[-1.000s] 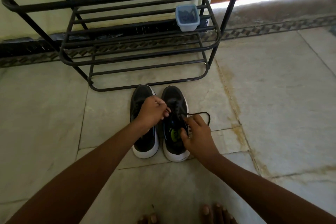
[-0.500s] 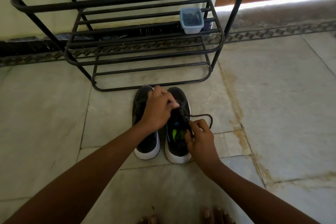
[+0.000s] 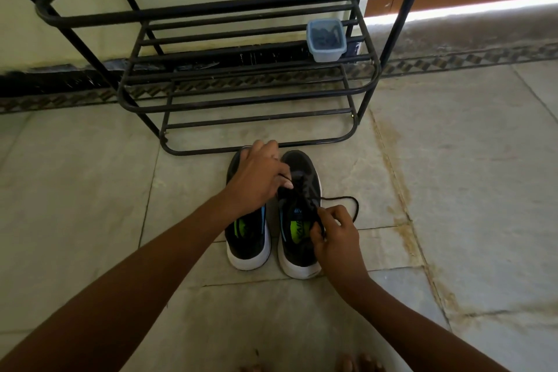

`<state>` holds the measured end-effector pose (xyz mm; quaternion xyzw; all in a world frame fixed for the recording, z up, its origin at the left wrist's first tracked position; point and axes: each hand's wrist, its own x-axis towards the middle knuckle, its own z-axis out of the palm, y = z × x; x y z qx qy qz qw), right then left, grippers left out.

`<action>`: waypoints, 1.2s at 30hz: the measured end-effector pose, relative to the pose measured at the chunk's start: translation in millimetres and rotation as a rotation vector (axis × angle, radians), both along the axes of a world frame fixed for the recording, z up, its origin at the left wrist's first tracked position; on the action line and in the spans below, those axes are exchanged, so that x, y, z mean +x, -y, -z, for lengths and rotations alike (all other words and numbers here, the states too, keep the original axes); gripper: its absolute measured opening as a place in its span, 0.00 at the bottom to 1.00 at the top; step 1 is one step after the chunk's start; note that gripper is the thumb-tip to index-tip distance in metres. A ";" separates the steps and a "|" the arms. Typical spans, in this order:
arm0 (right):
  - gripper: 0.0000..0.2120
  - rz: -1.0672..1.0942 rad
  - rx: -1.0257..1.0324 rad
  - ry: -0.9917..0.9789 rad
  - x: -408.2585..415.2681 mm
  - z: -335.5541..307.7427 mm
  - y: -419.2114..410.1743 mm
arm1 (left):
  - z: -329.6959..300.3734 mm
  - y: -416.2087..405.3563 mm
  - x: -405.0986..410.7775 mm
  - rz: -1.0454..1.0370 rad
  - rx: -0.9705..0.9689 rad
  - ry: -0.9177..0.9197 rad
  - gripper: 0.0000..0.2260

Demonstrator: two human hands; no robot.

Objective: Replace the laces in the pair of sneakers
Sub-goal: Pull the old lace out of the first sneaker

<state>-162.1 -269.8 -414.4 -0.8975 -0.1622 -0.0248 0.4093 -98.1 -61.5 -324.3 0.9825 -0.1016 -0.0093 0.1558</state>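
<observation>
Black sneakers side by side on tile floor (image 3: 90, 190), near rack (image 3: 241, 93); L hand (image 3: 256, 178) pinches lace (image 3: 350, 199) over R sneaker (image 3: 302, 166), covering L sneaker (image 3: 247, 238) toe; R hand (image 3: 335, 235) grips lace loop

Home entryway, black metal shoe rack (image 3: 241, 93) against wall, stained stone-tile floor (image 3: 453, 160)

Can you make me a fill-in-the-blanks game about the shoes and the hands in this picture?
1. The two sneakers stand on the floor in front of a black metal ____.
2. The right hand pinches a black ____ on the right sneaker.
3. The small plastic container sits on the rack's ____ side.
4. Both sneakers have ____ soles.

Missing words: rack; lace; right; white
</observation>
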 end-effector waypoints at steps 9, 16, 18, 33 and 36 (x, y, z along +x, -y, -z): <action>0.15 0.015 -0.010 -0.005 -1.3 1.1 -3.5 | -24.9 -2.5 -2.5 -0.451 -1.647 -0.375 0.12; 0.16 0.020 -0.038 -0.002 -0.7 -0.2 -4.3 | -14.0 -4.6 1.2 -0.608 -1.697 -0.211 0.13; 0.16 0.014 -0.044 0.005 -1.5 -1.6 -5.3 | -14.4 -14.9 6.7 -0.654 -1.428 -0.201 0.13; 0.05 -0.158 0.057 -0.009 75.0 -36.3 1.3 | -21.2 12.4 -18.2 -0.248 -0.019 -0.308 0.13; 0.03 -0.303 -0.001 -0.065 97.8 -47.3 -3.9 | -18.6 11.6 -19.0 -0.181 0.018 -0.214 0.16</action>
